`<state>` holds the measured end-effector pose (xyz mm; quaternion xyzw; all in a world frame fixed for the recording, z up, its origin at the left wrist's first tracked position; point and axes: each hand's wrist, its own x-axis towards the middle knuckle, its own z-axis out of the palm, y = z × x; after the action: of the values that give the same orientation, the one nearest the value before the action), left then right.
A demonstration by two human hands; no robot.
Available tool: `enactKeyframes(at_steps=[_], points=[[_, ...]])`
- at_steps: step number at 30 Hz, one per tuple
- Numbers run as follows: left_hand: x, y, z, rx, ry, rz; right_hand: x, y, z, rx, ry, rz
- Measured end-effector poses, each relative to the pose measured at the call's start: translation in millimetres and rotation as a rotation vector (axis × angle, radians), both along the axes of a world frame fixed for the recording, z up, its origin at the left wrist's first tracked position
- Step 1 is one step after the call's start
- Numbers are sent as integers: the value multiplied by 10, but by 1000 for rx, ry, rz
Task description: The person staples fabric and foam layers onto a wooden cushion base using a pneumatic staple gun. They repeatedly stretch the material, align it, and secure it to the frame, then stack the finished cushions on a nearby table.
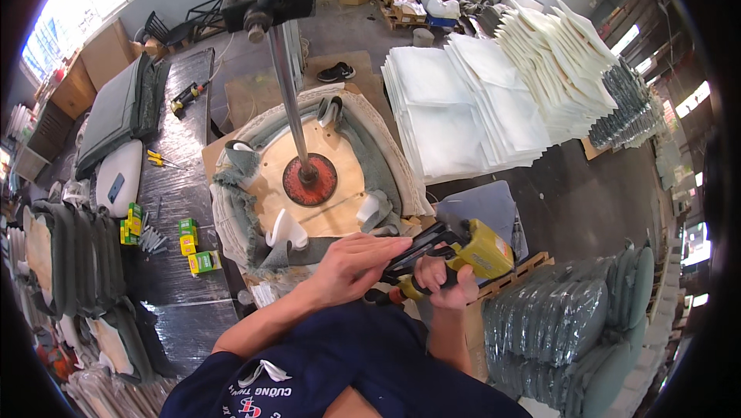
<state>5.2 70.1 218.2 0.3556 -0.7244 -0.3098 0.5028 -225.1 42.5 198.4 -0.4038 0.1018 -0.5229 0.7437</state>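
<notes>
In front of my body, my right hand is wrapped round the handle of a yellow and black staple gun. Flat, stretched fingers of my left hand lie against the gun's black magazine. Just beyond is an upturned seat cushion; its plywood base is face up, with grey-green fabric gathered round the rim. White padding shows under loose fabric corners. A round red press disc on a metal rod rests on the plywood.
Left, a plastic-covered table bears staple boxes, loose staple strips, yellow-handled scissors, a phone and another staple gun. White foam sheets are stacked at right. Plastic-wrapped cushions stand near right.
</notes>
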Motion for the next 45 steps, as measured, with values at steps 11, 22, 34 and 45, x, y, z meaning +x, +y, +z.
enactKeyframes(at_steps=[11, 22, 34, 45], points=[[508, 623, -44, 303, 81, 236, 615, -462, 72, -3, -213, 243], [510, 325, -190, 62, 191, 259, 876, -321, 82, -27, 367, 570], [662, 328, -360, 477, 191, 47, 814, -881, -66, 136, -160, 403], [339, -42, 99, 275, 96, 207, 893, -494, -303, 307, -72, 470]])
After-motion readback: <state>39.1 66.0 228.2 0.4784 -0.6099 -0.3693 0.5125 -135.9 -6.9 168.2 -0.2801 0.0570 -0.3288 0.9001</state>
